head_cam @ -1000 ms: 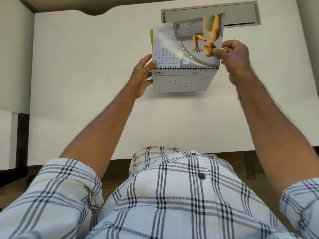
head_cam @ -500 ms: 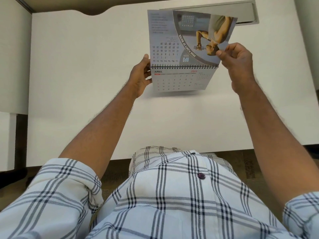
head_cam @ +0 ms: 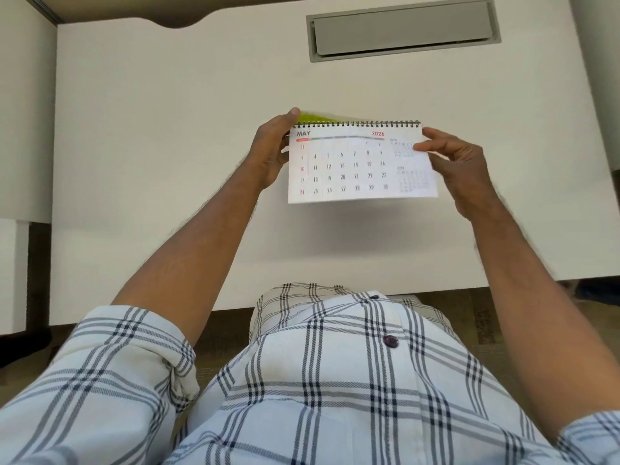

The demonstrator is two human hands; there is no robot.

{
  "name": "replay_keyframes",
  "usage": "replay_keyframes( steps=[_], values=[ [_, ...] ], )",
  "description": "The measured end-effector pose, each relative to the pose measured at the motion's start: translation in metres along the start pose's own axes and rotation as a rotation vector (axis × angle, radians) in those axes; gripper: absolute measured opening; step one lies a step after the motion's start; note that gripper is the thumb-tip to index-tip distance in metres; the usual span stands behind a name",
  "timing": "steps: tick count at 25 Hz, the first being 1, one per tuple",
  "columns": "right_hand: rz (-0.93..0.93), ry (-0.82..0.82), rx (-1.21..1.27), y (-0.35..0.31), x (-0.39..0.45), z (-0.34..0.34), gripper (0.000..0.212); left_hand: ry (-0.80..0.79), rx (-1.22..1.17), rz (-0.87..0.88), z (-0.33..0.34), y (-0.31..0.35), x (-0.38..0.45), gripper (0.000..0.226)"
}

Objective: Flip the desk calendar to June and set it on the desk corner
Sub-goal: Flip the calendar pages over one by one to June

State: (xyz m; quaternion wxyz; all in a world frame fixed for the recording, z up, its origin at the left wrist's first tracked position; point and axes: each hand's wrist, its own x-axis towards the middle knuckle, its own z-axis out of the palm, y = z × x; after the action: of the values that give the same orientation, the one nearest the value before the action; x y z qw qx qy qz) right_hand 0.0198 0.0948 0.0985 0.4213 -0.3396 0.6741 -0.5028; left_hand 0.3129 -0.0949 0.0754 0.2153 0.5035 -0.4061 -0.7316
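Note:
I hold a spiral-bound desk calendar above the white desk, lifted off the surface and casting a shadow below. Its front page reads MAY 2026, with black wire binding along the top edge. A yellow-green sheet peeks out behind the top left corner. My left hand grips the calendar's left edge, thumb up at the binding. My right hand pinches the right edge of the May page between thumb and fingers.
A grey rectangular cable hatch is set into the desk at the back right. A white partition panel flanks the desk on the left. The desk's near edge runs just above my checked shirt.
The April page, held up by my right hand, has gone over the binding to the back. The calendar now shows May and sits lower and closer to me.

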Motion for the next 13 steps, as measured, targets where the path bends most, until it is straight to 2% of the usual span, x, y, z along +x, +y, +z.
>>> replay_keyframes(
  steps=[2, 4, 9, 13],
  values=[
    [0.021, 0.008, -0.066, 0.005, -0.002, 0.002, 0.025, 0.007, 0.007, 0.037, 0.002, -0.001, -0.002, 0.02],
    [0.033, 0.017, -0.117, 0.009, -0.003, 0.005, 0.026, -0.004, -0.004, 0.069, 0.004, -0.003, -0.003, 0.012],
    [0.034, 0.008, -0.126, 0.015, -0.002, 0.011, 0.03, -0.013, 0.003, 0.082, 0.003, -0.002, -0.004, 0.016],
    [0.048, 0.019, -0.223, 0.013, -0.002, 0.014, 0.046, -0.013, 0.003, 0.096, 0.003, -0.005, -0.004, 0.019]
  ],
)
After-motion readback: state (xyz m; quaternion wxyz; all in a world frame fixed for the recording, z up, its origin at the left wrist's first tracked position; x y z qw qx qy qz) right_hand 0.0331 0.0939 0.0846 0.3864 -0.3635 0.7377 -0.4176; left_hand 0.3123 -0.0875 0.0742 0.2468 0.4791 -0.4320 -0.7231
